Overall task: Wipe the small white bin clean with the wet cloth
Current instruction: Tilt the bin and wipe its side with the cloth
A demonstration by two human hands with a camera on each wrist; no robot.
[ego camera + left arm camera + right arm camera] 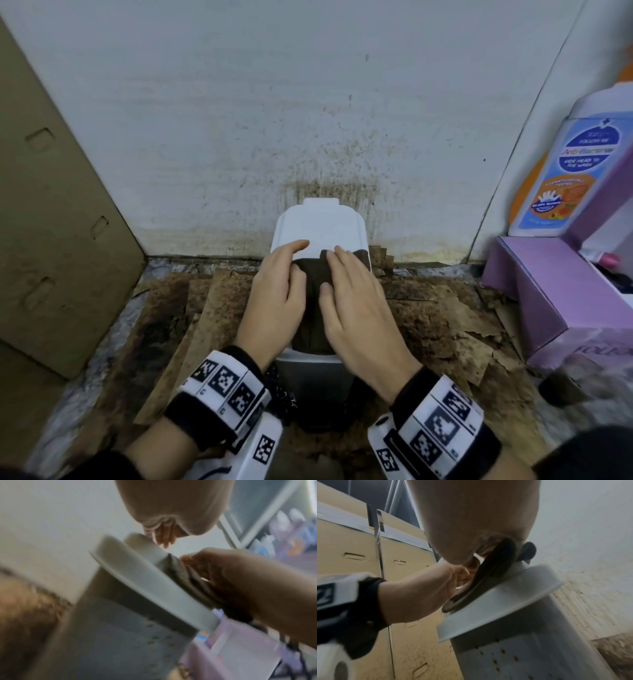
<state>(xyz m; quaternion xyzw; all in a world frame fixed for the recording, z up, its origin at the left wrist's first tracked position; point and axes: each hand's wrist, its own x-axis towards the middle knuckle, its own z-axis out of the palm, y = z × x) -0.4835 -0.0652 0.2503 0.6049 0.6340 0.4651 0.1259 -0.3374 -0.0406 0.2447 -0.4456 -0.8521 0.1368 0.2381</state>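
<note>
Fingers (pixel 337 255) of the right hand (pixel 356 308) lie flat and straight on the dark cloth (pixel 311 291), pressing it onto the lid of the small white bin (pixel 318 226). The left hand (pixel 274 294) lies flat too, its fingers straight, some on the cloth and some on the lid. The bin stands upright on dirty cardboard (pixel 438 318) on the floor, close to a stained wall (pixel 308 120). It is tall, and its lid runs longways away from the person, toward the wall.

From the left wrist, the right hand (pixel 248 588) presses the folded cloth (pixel 178 569) on the lid (pixel 145 582). This view is blurry.

From the right wrist, the left hand (pixel 419 595) touches the cloth (pixel 488 577) edge on the lid (pixel 496 604).

A hard push could tip the tall bin, or slide it on the loose cardboard. The cloth could also bunch up and miss spots.
</note>
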